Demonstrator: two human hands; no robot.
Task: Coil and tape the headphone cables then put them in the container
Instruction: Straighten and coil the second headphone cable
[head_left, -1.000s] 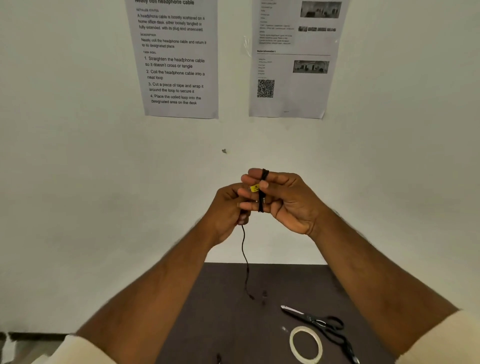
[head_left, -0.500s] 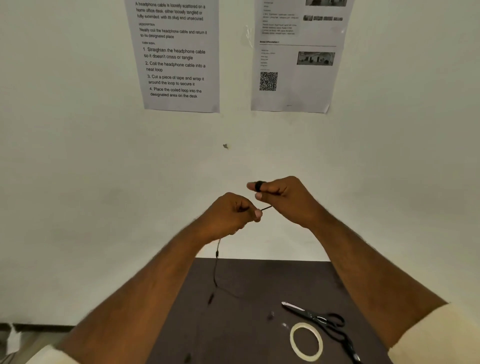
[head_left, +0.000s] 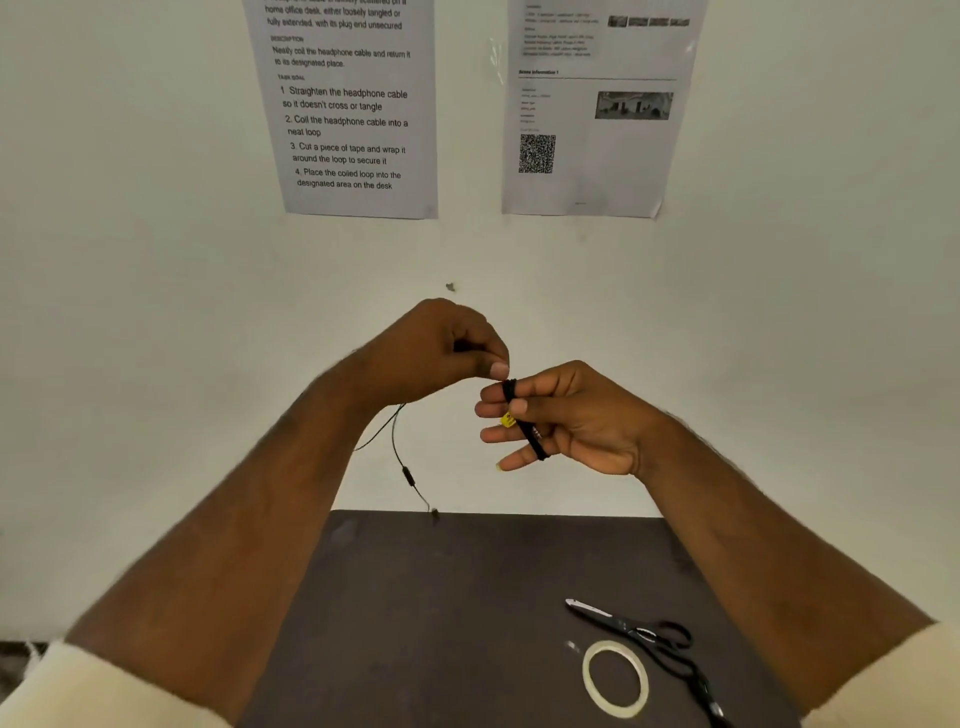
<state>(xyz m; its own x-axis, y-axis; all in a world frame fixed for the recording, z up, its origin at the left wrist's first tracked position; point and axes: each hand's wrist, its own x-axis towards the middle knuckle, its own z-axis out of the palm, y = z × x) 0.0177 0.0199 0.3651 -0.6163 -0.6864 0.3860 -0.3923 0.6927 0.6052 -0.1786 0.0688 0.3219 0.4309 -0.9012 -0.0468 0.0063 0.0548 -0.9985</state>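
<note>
White wall fills most of my view, two printed sheets (head_left: 358, 109) taped up high, and well below them the dark counter (head_left: 467, 597) starts, its far edge butting against the wall. I've got both hands raised in front of the wall, clear of the counter, with plenty of free air under them. My right hand (head_left: 566, 421) is spread, fingers fanned toward the left, and the black headphone cable (head_left: 530, 426) is wound in a tight coil around those fingers, a small yellow tag (head_left: 507, 420) showing on it. My left hand (head_left: 436, 353) sits just above and beside it, closed into a pinch, thumb and fingertip nipping the cable right at the coil by the right index finger. From under the left wrist the loose end hangs down in a thin curve, passes an inline control (head_left: 408, 475) and stops just above the counter's far edge. Near the counter's right side lie scissors (head_left: 644, 636), blades shut and pointing left, and a roll of clear tape (head_left: 615, 678) lying flat, touching or nearly touching the scissor handles. Left and middle of the counter look open. I can't see any container from here.
</note>
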